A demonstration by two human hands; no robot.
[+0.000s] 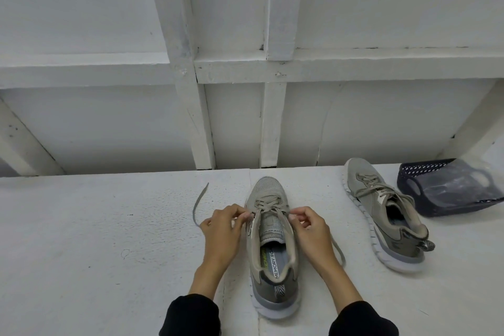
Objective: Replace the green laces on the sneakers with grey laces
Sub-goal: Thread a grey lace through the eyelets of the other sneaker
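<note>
A: Hands first — what are they doing?

B: The left hand (222, 229) is pinching the grey lace (197, 207) at the left row of eyelets, fingers curled round it; the loose end is trailing away over the white surface (95, 240) toward the wall. The right hand (309, 226) is pinching the same lace at the right row, and its other end is looping out beside the right wrist.

A: And the shoe being worked on?

B: The near sneaker (272, 248) is standing upright between both hands, toe pointing away, heel toward the person, laced partway up.

A: The other one?

B: The second sneaker (387, 215) is lying tilted onto its side well to the right, grey lace already in. Just beyond it a dark basket (425, 191) is sitting tipped over, with clear plastic inside.
</note>
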